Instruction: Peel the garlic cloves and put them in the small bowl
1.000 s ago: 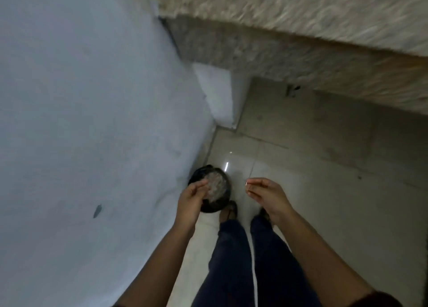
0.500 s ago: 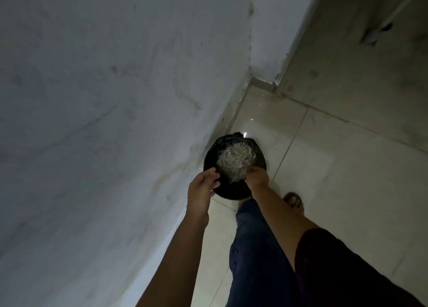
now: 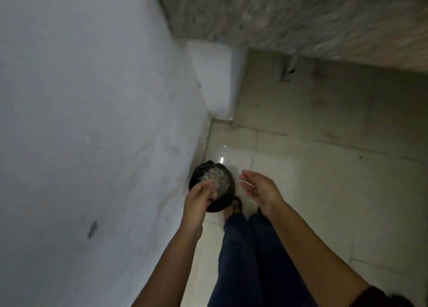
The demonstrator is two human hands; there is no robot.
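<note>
Both hands hang over a black bin (image 3: 218,203) that stands on the floor (image 3: 324,202) tight against the foot of the wall (image 3: 92,121), short of the corner. The left hand (image 3: 198,199) is right above the bin's near rim, fingers bunched and pointing down at the pale skins (image 3: 217,179) heaped inside; blur hides whether it pinches anything, so I cannot tell if it is grasping or released. The right hand (image 3: 260,187) is just beside the bin, clear of it, palm turned inward and fingers loose, gripping nothing, though a thin pale sliver (image 3: 247,183) shows by its fingertips, perhaps a scrap of skin. Neither the garlic cloves nor the small bowl is in view, so where they lie cannot be said. Judging by this, the step in hand is side work: shedding peel waste into the bin, not peeling itself. How many cloves are done cannot be judged. The next move probably calls for brushing off any clinging scraps over the bin so none land on the floor, then turning back to wherever the cloves and bowl sit. A foot (image 3: 236,205) stands close to the bin, so a step should mind it. No brand, label or writing can be read anywhere; the bin and the stone slab (image 3: 301,17) above are unmarked.
</note>
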